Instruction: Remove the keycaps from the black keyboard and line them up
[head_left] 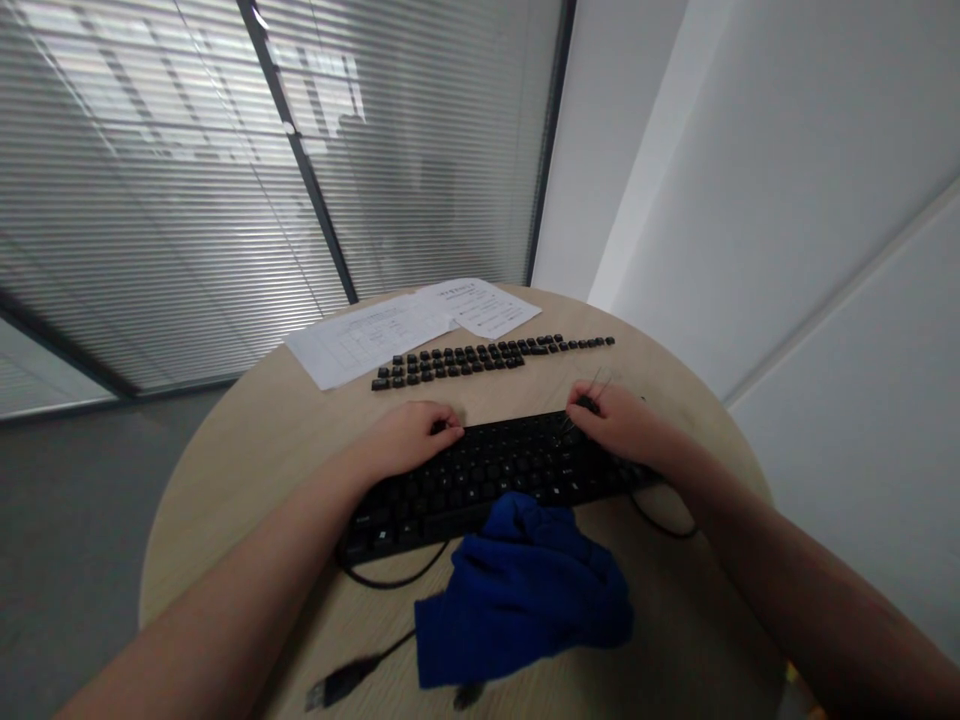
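A black keyboard [480, 480] lies at a slant on the round table, in front of me. My left hand [412, 437] is closed at the keyboard's far edge, with thumb and curled fingers gripping it there. Over the keyboard's far right part, my right hand [611, 418] pinches a small dark tool with thin wires, which looks like a wire keycap puller [587, 404]. Thin wires stick out above and below the fingers. Beyond the keyboard, loose black keycaps [465, 362] stand in rows. Near me, a crumpled blue cloth [525, 600] touches the keyboard's front edge.
Printed paper sheets [382, 330] lie at the far side of the round wooden table [217, 500]. A cable with a USB plug [341, 685] comes out from beside the cloth. Glass with blinds [420, 150] stands behind, and a white wall [810, 200] at right.
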